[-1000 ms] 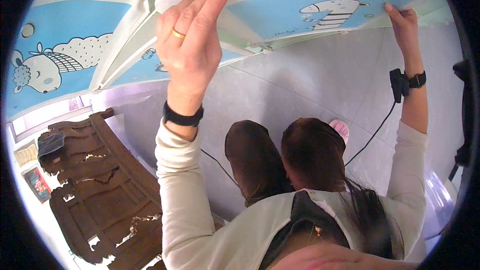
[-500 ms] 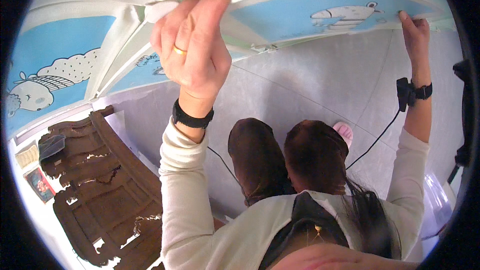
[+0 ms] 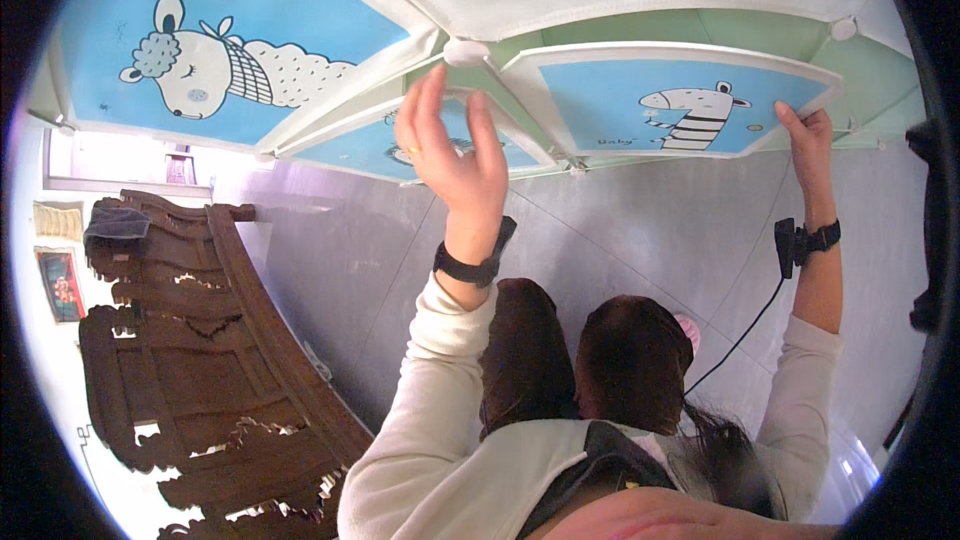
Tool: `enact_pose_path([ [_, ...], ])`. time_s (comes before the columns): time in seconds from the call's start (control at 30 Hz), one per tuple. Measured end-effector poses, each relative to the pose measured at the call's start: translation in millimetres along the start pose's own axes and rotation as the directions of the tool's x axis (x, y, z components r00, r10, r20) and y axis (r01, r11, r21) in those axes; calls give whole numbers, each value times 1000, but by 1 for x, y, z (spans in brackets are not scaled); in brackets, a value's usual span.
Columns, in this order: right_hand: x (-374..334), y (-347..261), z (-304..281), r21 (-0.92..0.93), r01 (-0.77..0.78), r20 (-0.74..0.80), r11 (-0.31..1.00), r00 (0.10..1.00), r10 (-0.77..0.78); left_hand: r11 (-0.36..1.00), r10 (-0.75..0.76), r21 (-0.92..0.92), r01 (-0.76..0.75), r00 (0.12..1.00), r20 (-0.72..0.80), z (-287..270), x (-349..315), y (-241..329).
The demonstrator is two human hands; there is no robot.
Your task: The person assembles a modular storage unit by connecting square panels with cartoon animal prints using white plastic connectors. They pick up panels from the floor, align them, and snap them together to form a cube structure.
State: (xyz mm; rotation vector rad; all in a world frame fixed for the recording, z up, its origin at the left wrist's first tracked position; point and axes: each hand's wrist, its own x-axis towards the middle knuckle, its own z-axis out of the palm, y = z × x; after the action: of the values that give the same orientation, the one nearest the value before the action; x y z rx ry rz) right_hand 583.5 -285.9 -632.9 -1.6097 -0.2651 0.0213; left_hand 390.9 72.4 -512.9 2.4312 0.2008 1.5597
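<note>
A blue cabinet door (image 3: 600,90) with white edges and a striped cartoon animal hangs tilted in front of a pale green cube cabinet. My right hand (image 3: 810,140) grips its right edge, thumb on the printed face and fingers behind. My left hand (image 3: 458,155) is raised with fingers apart, holding nothing. Its fingertips are just below a round white connector (image 3: 466,52) at a corner of the frame. Behind that hand, a second blue door (image 3: 350,145) is partly hidden. To the left is a larger blue door (image 3: 300,20) with a cartoon sheep and a round knob.
A carved dark wooden bench (image 3: 215,380) stands along the left. Grey tiled floor (image 3: 600,210) lies below the cabinet. From the black strap on my right wrist a thin black cable (image 3: 745,340) runs toward my knees.
The view has shifted, showing more of the cabinet. My left hand has gone from curled at the connector to spread fingers below it. The striped-animal door now faces me more.
</note>
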Motion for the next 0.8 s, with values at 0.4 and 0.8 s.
enact_pose_path([
  [0.4, 1, 0, 0, -15, -16, -40, 1000, 999, 16, 994, 71, 78, -79, 993, 98, -2, 19, -17],
  [0.8, 5, 2, -2, -46, -34, -5, 998, 999, 33, 974, 30, 222, -41, 998, 55, 12, 18, -8],
])
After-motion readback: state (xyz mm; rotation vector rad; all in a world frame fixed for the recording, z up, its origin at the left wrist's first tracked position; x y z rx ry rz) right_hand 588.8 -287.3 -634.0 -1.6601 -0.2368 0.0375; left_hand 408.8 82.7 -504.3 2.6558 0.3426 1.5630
